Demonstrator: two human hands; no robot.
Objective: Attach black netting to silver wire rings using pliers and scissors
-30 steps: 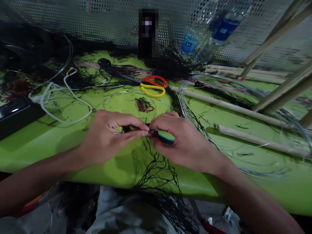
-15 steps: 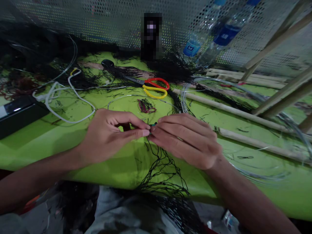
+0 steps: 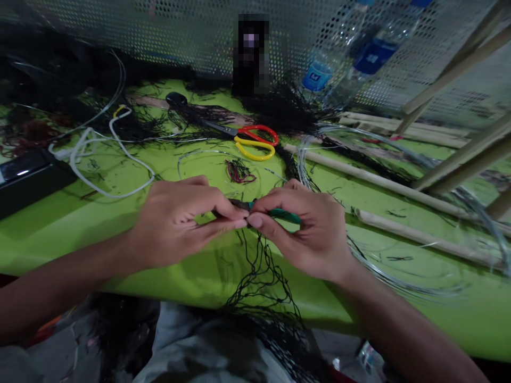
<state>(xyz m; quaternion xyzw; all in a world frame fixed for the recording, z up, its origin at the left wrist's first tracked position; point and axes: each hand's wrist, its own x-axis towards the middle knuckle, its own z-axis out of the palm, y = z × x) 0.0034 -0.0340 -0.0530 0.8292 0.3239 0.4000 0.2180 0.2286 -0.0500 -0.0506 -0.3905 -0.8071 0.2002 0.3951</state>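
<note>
Both hands meet over the green table (image 3: 179,282). My left hand (image 3: 187,221) is pinched closed at the top end of a black net (image 3: 265,276), which hangs over the table's front edge. Thumb and fingertips of my right hand (image 3: 303,229) press together at the same spot, touching the left fingertips. A green-handled tool (image 3: 285,215) lies partly behind the right fingers, its dark end near the left fingertips. What exactly each pinch holds is too small to make out.
Red-and-yellow scissors (image 3: 255,142) and a small thread bundle (image 3: 239,171) lie beyond my hands. A white cable (image 3: 112,194) and black box (image 3: 32,181) are left; wooden sticks (image 3: 375,181), clear line coils (image 3: 399,282) and bottles (image 3: 317,77) are right.
My right hand has turned and drawn its fingers back, so the thumb and the green handle now show. Some of the tool's dark end has come into view by my left fingertips.
</note>
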